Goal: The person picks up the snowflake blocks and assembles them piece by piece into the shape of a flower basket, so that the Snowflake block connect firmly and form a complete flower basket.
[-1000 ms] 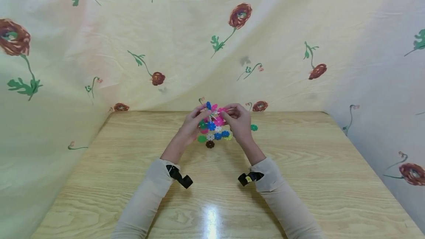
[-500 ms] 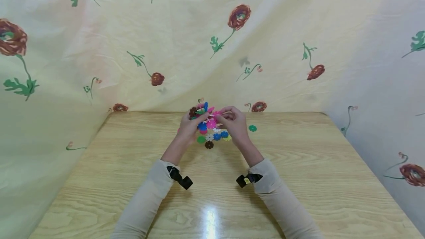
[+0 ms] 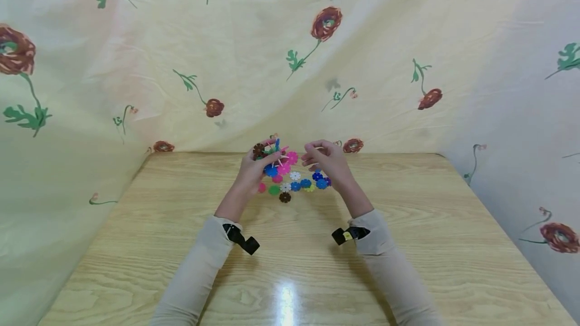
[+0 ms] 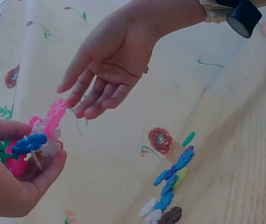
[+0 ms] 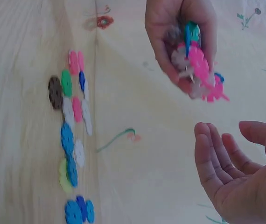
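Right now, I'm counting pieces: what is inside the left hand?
The left hand holds a cluster of flower discs: pink, blue, white, green and brown show. The hand covers part, so hidden discs can't be counted.

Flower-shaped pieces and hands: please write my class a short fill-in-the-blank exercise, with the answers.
1. The left hand holds the cluster, and the right hand holds ____.
2. In the head view, the loose piece lowest in the picture is coloured ____.
3. In the left-wrist view, the table piece highest in the picture is coloured ____.
Missing words: nothing; brown; green.
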Motion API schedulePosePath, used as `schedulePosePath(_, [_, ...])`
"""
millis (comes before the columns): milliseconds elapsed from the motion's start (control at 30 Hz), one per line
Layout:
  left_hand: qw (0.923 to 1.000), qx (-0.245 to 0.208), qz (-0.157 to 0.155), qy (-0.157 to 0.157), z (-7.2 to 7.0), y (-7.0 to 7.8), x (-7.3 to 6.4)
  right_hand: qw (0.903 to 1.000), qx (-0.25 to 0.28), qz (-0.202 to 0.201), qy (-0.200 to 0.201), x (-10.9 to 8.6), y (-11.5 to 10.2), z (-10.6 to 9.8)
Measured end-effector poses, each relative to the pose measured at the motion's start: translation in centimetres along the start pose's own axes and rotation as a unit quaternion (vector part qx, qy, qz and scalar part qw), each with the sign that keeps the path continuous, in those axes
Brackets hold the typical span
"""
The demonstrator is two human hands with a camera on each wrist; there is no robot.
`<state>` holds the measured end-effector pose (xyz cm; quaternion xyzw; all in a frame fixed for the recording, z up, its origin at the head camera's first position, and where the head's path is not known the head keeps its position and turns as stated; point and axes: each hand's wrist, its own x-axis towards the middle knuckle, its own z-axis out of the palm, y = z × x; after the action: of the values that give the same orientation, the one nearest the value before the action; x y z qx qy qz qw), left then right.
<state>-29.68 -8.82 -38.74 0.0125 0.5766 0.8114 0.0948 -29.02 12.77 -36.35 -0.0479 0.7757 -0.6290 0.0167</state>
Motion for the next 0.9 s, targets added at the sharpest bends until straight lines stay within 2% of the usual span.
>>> schedulePosePath(133, [1.0, 0.0, 0.004, -0.005, -0.1, 0.2, -0.1, 0.997, -0.071, -0.002, -0.031, 0.4, 0.1, -1.8])
schedulePosePath(233, [1.0, 0.003, 0.004, -0.007, -0.2, 0.2, -0.1, 0.9889, -0.135, -0.011, -0.062, 0.7, 0.4, -3.0])
schedulePosePath(467, [0.9996, 0.029, 0.0, -0.008, -0.2, 0.3, -0.1, 0.9567, -0.258, -0.046, -0.126, 1.9, 2.2, -5.0])
schedulePosePath(667, [0.9991, 0.035, -0.005, -0.023, -0.2, 0.2, 0.0, 0.9309, -0.315, -0.025, -0.183, 3.0, 4.4, -5.7])
schedulePosePath(800, [0.9982, 0.045, -0.005, -0.038, -0.3, 0.1, 0.1, 0.9137, -0.347, -0.031, -0.209, 3.7, 5.8, -5.8])
schedulePosePath(900, [0.9976, 0.055, -0.008, -0.041, -0.2, 0.0, 0.1, 0.9046, -0.363, -0.036, -0.22, 3.8, 6.2, -5.7])
